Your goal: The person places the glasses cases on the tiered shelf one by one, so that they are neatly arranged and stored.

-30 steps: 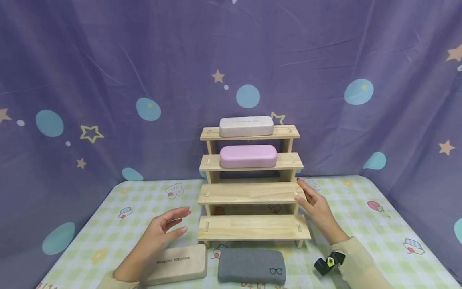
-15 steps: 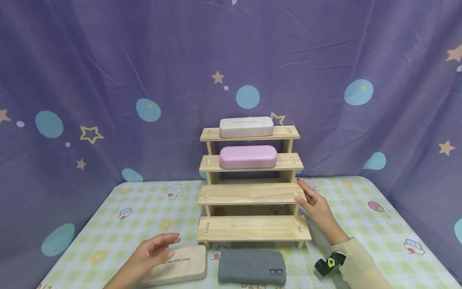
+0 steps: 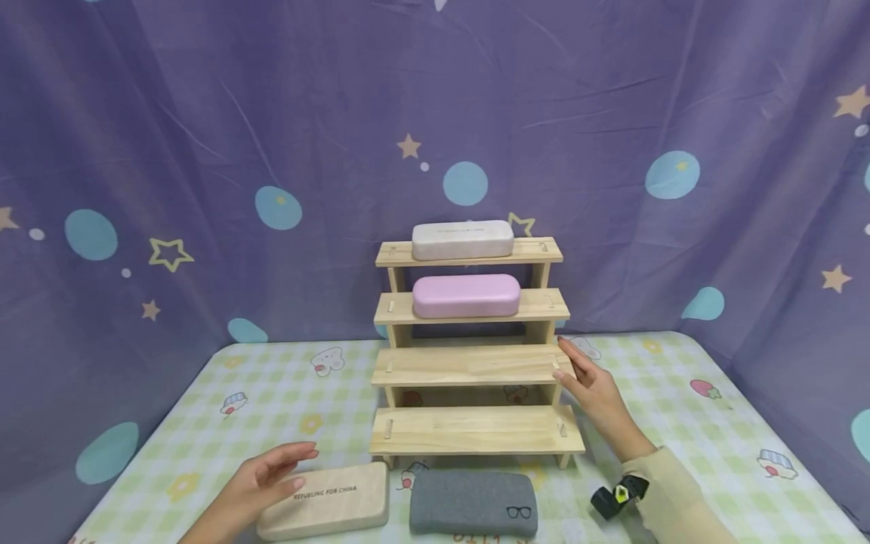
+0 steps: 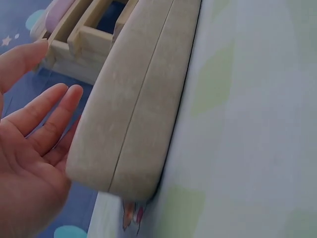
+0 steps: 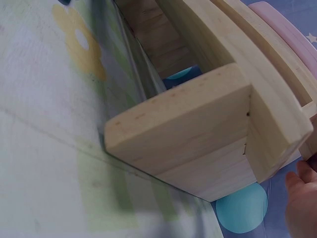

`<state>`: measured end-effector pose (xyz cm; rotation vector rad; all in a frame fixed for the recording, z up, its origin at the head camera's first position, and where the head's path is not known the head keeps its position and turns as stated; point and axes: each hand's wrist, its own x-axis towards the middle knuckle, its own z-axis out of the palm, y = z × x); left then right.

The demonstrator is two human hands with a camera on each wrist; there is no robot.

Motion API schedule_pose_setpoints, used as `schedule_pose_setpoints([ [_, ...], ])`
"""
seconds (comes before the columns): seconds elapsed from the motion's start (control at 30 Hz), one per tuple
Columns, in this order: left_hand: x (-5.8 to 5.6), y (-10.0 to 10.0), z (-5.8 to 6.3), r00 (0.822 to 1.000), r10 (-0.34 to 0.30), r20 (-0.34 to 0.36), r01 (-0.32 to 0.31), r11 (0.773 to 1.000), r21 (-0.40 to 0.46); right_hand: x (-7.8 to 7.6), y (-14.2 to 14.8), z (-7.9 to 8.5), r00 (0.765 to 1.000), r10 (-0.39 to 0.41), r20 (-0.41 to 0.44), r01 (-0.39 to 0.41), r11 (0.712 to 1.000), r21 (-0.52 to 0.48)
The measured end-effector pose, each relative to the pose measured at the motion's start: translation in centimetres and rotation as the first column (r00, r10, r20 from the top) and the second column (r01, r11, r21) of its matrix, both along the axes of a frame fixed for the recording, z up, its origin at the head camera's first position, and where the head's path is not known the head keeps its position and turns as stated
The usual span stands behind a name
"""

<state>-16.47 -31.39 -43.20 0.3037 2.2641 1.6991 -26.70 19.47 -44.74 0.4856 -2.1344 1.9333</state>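
My left hand is at the left end of a beige glasses case lettered "REFUELING FOR CHINA", its fingers loosely spread. The left wrist view has that case lying on the table beside the hand's relaxed fingers, which do not close round it. With thumb and fingers, my right hand holds the right end of a board on a stepped wooden display stand, second step from the bottom. Only part of this hand appears in the right wrist view, at the lower right.
A pale glasses case sits on the stand's top step, a pink glasses case on the step below. A grey glasses case lies in front of the stand on the checked tablecloth. Behind hangs a purple curtain.
My left hand has come down and to the left, from above the beige case to its left end. The right hand stays on the stand.
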Motion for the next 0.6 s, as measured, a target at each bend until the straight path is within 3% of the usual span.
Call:
schedule_pose_setpoints([
  [0.13,0.2,-0.8,-0.2,1.0,0.021,0.011,-0.021,1.0,-0.007,0.0,0.1,0.0,1.0,0.0,0.0,0.0,1.0,0.001],
  [0.23,0.2,-1.7,-0.7,0.992,-0.06,0.113,0.046,0.991,0.123,-0.1,0.0,-0.1,1.0,0.001,0.001,-0.001,1.0,0.0],
  [0.37,0.3,-2.9,-1.5,0.938,-0.224,0.266,0.125,0.931,0.344,-0.1,0.0,-0.1,1.0,0.008,0.002,-0.008,1.0,0.0],
  [0.43,0.3,-3.2,-1.8,0.921,-0.267,0.282,0.142,0.907,0.395,0.0,0.0,-0.1,1.0,0.006,0.004,-0.006,1.0,0.002],
  [0.6,0.3,-3.2,-2.3,0.914,-0.331,0.233,0.201,0.871,0.448,0.1,0.1,0.2,1.0,-0.004,0.009,0.004,1.0,0.008],
])
